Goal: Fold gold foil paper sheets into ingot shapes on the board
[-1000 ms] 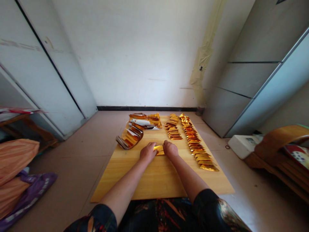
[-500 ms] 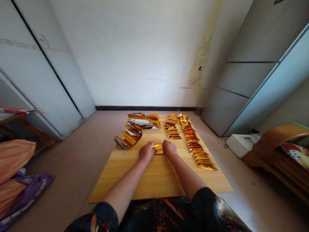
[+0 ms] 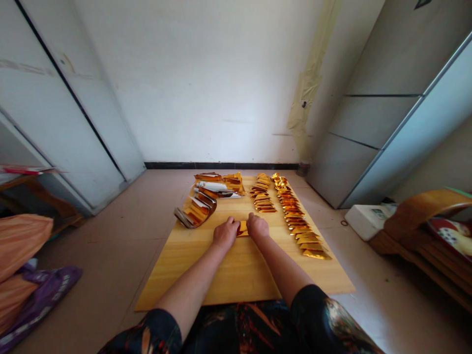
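A small piece of gold foil paper (image 3: 242,228) lies between my hands over the middle of the wooden board (image 3: 236,280). My left hand (image 3: 225,233) has its fingers closed on the paper's left side. On the right side my right hand (image 3: 258,226) grips it with curled fingers. Both hands cover much of the paper, so its exact folds are hidden. Behind my left hand stands a bent stack of gold foil sheets (image 3: 197,211). Folded gold foil pieces (image 3: 263,196) form a row beyond my right hand.
A longer row of folded gold pieces (image 3: 295,216) runs down the board's right side. More sheets and a white wrapper (image 3: 212,186) lie at the far left. A wall (image 3: 206,98) stands behind, a wooden seat (image 3: 427,216) at right, bags (image 3: 40,295) at left.
My hands have come slightly closer together on the gold foil paper, and less of it shows between them. The stacks and rows stay as they were.
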{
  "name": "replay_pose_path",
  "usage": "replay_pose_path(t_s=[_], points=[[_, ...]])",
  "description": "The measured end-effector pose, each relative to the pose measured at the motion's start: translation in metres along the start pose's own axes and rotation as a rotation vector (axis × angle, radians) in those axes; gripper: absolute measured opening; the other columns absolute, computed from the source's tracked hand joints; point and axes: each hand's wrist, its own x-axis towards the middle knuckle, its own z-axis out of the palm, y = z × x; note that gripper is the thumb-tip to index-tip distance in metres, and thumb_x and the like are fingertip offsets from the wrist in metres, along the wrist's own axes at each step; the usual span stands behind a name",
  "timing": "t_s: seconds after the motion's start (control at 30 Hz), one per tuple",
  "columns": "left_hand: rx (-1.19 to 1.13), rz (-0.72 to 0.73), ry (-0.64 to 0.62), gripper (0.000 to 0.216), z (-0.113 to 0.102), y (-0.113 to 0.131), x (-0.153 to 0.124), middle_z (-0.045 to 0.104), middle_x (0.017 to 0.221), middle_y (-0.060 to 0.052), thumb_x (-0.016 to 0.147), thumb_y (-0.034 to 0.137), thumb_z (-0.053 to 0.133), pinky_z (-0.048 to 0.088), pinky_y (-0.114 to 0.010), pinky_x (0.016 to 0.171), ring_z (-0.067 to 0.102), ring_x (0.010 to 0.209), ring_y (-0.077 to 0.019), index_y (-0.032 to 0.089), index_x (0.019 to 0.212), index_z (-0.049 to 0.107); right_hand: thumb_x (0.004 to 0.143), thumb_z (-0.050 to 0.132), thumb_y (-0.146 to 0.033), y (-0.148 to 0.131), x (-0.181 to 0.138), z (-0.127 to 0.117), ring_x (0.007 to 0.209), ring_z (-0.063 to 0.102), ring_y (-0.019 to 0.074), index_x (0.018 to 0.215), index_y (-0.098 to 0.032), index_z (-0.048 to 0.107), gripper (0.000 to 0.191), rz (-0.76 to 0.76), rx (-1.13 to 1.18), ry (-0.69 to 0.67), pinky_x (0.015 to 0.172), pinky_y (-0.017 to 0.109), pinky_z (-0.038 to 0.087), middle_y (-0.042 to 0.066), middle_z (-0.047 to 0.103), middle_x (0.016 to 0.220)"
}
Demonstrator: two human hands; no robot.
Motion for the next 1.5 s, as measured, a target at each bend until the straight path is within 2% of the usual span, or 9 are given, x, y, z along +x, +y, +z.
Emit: replay_pose_path(t_s=[0.2, 0.3, 0.43, 0.63, 0.73, 1.07, 1.2, 1.33, 1.5], points=[[0.110, 0.117, 0.103, 0.019, 0.000, 0.002, 0.002, 0.047, 0.134, -0.005, 0.087, 0.030, 0.048, 0.036, -0.031, 0.079, 0.051, 0.105, -0.0234, 0.022, 0.090, 0.065, 0.091, 0.042, -0.039, 0.010, -0.002, 0.004, 0.084, 0.066, 0.0202, 0.104, -0.017, 0.052, 0.028, 0.050, -0.006, 0.076, 0.068, 0.026, 0.046, 0.013, 0.063, 0.099], [0.164, 0.218, 0.131, 0.021, -0.002, 0.003, 0.004, 0.057, 0.119, -0.008, 0.088, 0.024, 0.045, 0.034, -0.035, 0.083, 0.047, 0.106, -0.0242, 0.020, 0.084, 0.066, 0.090, 0.042, -0.044, 0.017, -0.003, 0.005, 0.085, 0.065, 0.0199, 0.105, -0.018, 0.050, 0.032, 0.032, -0.006, 0.079, 0.068, 0.026, 0.045, 0.011, 0.062, 0.099], [0.166, 0.298, 0.116, 0.024, 0.000, 0.000, 0.004, 0.063, 0.094, -0.009, 0.089, 0.019, 0.042, 0.033, -0.036, 0.082, 0.048, 0.099, -0.0226, 0.020, 0.088, 0.065, 0.091, 0.040, -0.032, 0.023, -0.006, 0.006, 0.084, 0.062, 0.0169, 0.104, -0.019, 0.051, 0.021, -0.001, -0.006, 0.108, 0.067, 0.024, 0.042, 0.008, 0.061, 0.098], [0.140, 0.315, 0.147, 0.021, 0.003, -0.008, -0.001, 0.063, 0.102, -0.007, 0.090, 0.023, 0.043, 0.033, -0.035, 0.081, 0.050, 0.099, -0.0207, 0.021, 0.099, 0.062, 0.084, 0.054, -0.025, 0.025, -0.014, 0.009, 0.095, 0.055, 0.0162, 0.093, -0.021, 0.060, 0.011, -0.412, 0.029, 0.121, 0.073, 0.021, 0.041, 0.006, 0.060, 0.099], [0.136, 0.321, 0.156, 0.023, 0.002, -0.010, -0.005, 0.062, 0.109, -0.005, 0.091, 0.027, 0.042, 0.033, -0.035, 0.082, 0.050, 0.102, -0.0203, 0.024, 0.104, 0.060, 0.085, 0.052, -0.022, 0.024, -0.019, 0.012, 0.088, 0.057, 0.0141, 0.089, -0.021, 0.064, 0.013, -0.479, 0.108, 0.109, 0.072, 0.019, 0.041, 0.005, 0.062, 0.095], [0.090, 0.318, -0.027, 0.042, 0.004, -0.032, -0.003, 0.044, 0.140, 0.000, 0.089, 0.033, 0.042, 0.029, -0.043, 0.096, 0.039, 0.122, -0.0231, 0.034, 0.130, 0.041, 0.079, 0.050, -0.016, 0.032, -0.018, -0.002, 0.086, 0.062, 0.0129, 0.083, -0.022, 0.070, 0.021, -0.276, 0.256, -0.097, 0.072, 0.018, 0.041, 0.003, 0.068, 0.095], [0.078, 0.306, -0.062, 0.043, 0.007, -0.034, -0.001, 0.041, 0.142, 0.000, 0.089, 0.031, 0.039, 0.025, -0.047, 0.102, 0.035, 0.127, -0.0222, 0.033, 0.132, 0.039, 0.078, 0.055, -0.028, 0.017, -0.016, -0.012, 0.087, 0.064, 0.0177, 0.090, -0.021, 0.069, 0.019, -0.102, 0.218, -0.149, 0.070, 0.022, 0.043, 0.006, 0.070, 0.095], [0.066, 0.303, -0.062, 0.043, 0.009, -0.034, -0.001, 0.040, 0.142, 0.000, 0.089, 0.031, 0.039, 0.025, -0.047, 0.102, 0.035, 0.127, -0.0225, 0.034, 0.131, 0.040, 0.068, 0.066, -0.050, 0.000, -0.020, -0.018, 0.092, 0.064, 0.0238, 0.099, -0.018, 0.067, 0.044, -0.005, 0.210, -0.174, 0.071, 0.027, 0.046, 0.011, 0.068, 0.100], [0.058, 0.305, -0.061, 0.043, 0.008, -0.034, -0.002, 0.039, 0.143, -0.001, 0.088, 0.029, 0.038, 0.024, -0.048, 0.103, 0.034, 0.128, -0.0226, 0.034, 0.131, 0.039, 0.065, 0.068, -0.053, -0.010, -0.024, -0.019, 0.098, 0.063, 0.0271, 0.110, -0.014, 0.063, 0.060, 0.029, 0.161, -0.140, 0.077, 0.032, 0.048, 0.017, 0.064, 0.109]])
